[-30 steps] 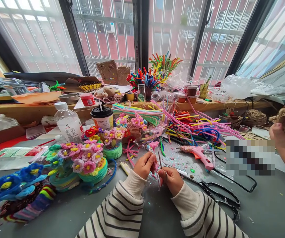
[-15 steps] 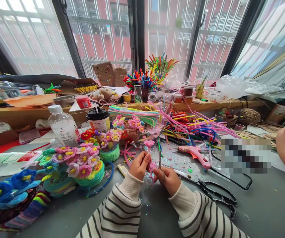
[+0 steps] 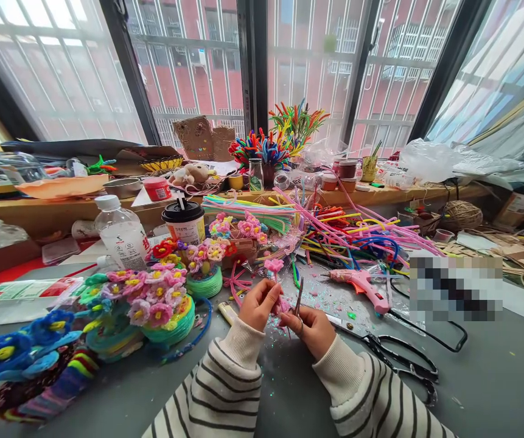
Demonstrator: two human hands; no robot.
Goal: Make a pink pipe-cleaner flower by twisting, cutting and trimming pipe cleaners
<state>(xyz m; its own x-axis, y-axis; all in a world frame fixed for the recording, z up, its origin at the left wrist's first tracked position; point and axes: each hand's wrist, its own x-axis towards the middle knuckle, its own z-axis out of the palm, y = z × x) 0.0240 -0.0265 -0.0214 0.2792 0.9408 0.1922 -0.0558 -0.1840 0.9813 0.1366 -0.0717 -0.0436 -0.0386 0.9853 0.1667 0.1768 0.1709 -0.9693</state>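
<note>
My left hand point(image 3: 260, 304) is closed, its thumb and fingers pinching a pink pipe-cleaner flower point(image 3: 273, 266) whose head stands above the fingertips. Beside it, my right hand point(image 3: 313, 330) is closed round small scissors point(image 3: 300, 295), blades pointing up and handles mostly hidden by the fingers. The right fingertips come close to the pink fuzzy stem below the left hand; whether they touch it I cannot tell. Glitter and pink scraps lie on the grey table point(image 3: 289, 395) under both hands. Large black-handled scissors point(image 3: 401, 356) lie to the right of my right hand.
A pink glue gun point(image 3: 363, 287) with a black cord lies right of centre. Pipe-cleaner flower pots point(image 3: 165, 325) crowd the left, near a plastic bottle point(image 3: 122, 234) and a lidded cup point(image 3: 184, 222). Loose pipe cleaners point(image 3: 362, 231) spread behind. Part of another person shows at the right edge.
The small scissors in my right hand have tilted to the right. The other person's hand at the right has mostly left the view. The view has shifted slightly.
</note>
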